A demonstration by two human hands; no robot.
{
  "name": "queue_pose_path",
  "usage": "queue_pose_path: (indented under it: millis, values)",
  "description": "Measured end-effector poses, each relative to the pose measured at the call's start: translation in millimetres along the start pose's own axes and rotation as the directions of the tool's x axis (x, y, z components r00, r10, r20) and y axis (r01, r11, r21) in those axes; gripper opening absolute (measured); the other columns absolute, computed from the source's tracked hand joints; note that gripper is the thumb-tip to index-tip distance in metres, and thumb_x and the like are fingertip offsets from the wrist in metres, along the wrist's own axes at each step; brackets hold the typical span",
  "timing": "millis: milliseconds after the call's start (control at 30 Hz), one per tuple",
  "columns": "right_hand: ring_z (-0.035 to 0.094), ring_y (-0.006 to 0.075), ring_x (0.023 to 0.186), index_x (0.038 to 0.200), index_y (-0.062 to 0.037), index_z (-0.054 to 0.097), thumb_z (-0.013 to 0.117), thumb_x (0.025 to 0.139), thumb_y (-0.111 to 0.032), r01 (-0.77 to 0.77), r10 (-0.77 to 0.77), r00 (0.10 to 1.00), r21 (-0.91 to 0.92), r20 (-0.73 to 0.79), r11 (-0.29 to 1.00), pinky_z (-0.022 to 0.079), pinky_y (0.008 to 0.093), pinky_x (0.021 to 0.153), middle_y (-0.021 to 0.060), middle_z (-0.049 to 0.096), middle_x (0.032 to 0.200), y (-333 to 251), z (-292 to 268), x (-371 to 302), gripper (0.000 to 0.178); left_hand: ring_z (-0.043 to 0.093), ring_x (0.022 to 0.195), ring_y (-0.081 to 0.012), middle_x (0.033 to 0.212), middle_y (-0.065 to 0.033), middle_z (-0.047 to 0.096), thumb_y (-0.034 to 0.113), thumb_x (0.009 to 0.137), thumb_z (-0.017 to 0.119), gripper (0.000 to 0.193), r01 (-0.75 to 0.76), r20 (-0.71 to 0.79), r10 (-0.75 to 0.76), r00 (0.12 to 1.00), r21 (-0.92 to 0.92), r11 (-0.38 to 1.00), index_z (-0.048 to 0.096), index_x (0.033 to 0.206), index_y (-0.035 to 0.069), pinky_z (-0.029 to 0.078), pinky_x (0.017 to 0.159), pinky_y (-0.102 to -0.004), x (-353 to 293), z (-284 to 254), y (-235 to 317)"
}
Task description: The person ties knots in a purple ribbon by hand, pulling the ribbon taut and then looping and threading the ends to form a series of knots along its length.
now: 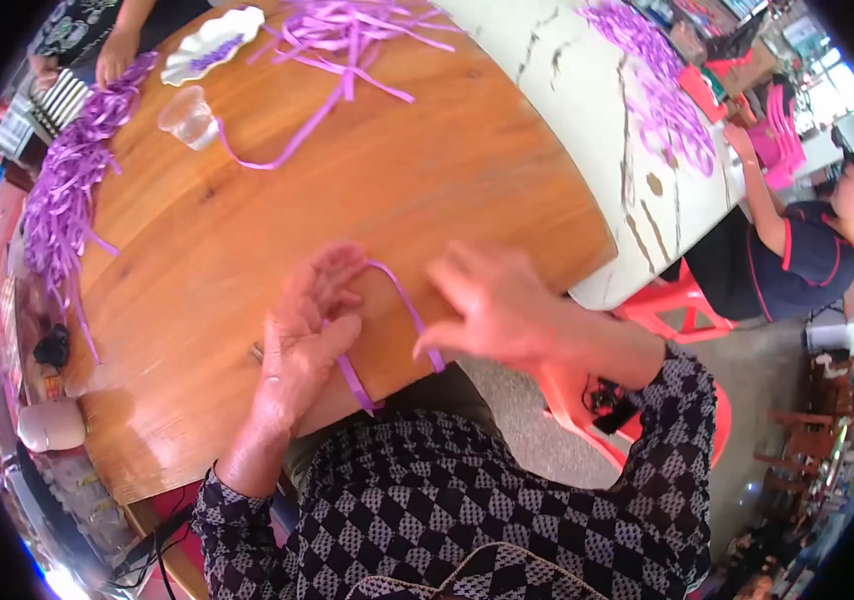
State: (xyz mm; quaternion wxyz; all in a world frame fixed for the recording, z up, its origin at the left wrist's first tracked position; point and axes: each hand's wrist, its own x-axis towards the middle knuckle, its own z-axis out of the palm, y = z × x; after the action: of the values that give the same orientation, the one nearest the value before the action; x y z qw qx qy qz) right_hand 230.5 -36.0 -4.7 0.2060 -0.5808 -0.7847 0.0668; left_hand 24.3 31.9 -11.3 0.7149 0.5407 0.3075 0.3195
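Close to the table's near edge, my left hand (307, 335) has its fingers curled around a narrow purple ribbon (404, 298). One length arcs from its fingertips toward the right; another comes out under the thumb and hangs down over the edge by my lap. My right hand (497, 305) is to the right of this loop, smeared by motion. Its thumb and fingers look spread apart. The ribbon passes close to the thumb, and I cannot tell whether they touch.
The wooden table (277, 215) bears a purple ribbon pile (347, 40), a clear plastic cup (189, 118), a white scalloped dish (182, 62) and a long ribbon heap (72, 190). Another person's hand (117, 58) touches that heap. A person (807, 240) sits right, beside a red stool (682, 300).
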Motion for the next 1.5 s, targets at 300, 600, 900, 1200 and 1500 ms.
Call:
queue_pose_path:
  millis: [300,600,900,1200,1500]
  values:
    - [0.059,0.0342,0.068,0.076,-0.0033,0.054,0.058,0.073,-0.014,-0.204,0.156,0.864,0.048,0.479,0.978,0.046,0.0411,0.058,0.0176,0.059,0.073,1.5,0.6,32.0,0.011,0.049,0.113,-0.0240,0.122,-0.0150,0.050,-0.002,0.070,0.054,0.056,-0.124,-0.190,0.111,0.976,-0.055,0.991,0.040,0.125,-0.003,0.040,0.087,-0.0302,-18.6,-6.0,9.3]
    - [0.057,0.0164,0.057,0.071,-0.0034,0.061,0.062,0.070,-0.018,-0.603,0.355,0.786,-0.501,-0.506,0.621,0.042,0.0313,0.050,0.0080,0.056,0.057,277.9,-208.3,26.4,0.014,0.056,0.094,-0.0283,0.105,-0.0140,0.058,0.003,0.074,0.054,0.034,-0.145,-0.015,0.304,0.953,0.855,0.498,0.054,0.108,0.000,0.042,0.079,-0.0345,36.4,-43.6,42.6]
    - [0.053,0.0097,0.067,0.077,-0.0013,0.059,0.056,0.078,-0.001,-0.261,0.332,0.893,0.253,-0.304,0.932,0.042,0.0231,0.059,0.0030,0.058,0.071,102.4,-44.3,52.5,0.003,0.054,0.088,-0.0347,0.085,-0.0179,0.053,0.002,0.067,0.054,0.019,-0.122,0.199,0.547,0.813,0.977,-0.174,0.053,0.086,0.002,0.043,0.070,-0.0466,98.2,-54.0,1.3]
    - [0.058,0.0112,0.074,0.089,0.0016,0.062,0.060,0.084,-0.015,-0.426,0.164,0.902,0.883,0.400,0.194,0.045,0.0255,0.069,0.0064,0.064,0.083,-25.4,14.3,55.7,0.018,0.059,0.057,-0.0234,0.067,-0.0095,0.059,0.007,0.082,0.058,0.010,-0.148,0.082,0.124,0.989,0.598,0.788,0.053,0.087,0.001,0.046,0.051,-0.0325,-11.8,-1.0,16.2]
    - [0.056,0.0165,0.072,0.083,-0.0010,0.057,0.055,0.085,-0.014,-0.115,0.485,0.845,0.961,0.227,-0.250,0.044,0.0281,0.069,0.0125,0.061,0.084,0.4,-17.7,56.5,0.014,0.044,0.039,-0.0075,0.065,-0.0107,0.060,0.000,0.079,0.059,0.015,0.170,-0.113,-0.157,0.981,0.110,0.979,0.056,0.094,-0.001,0.035,0.037,-0.0199,-75.1,-34.6,64.2]
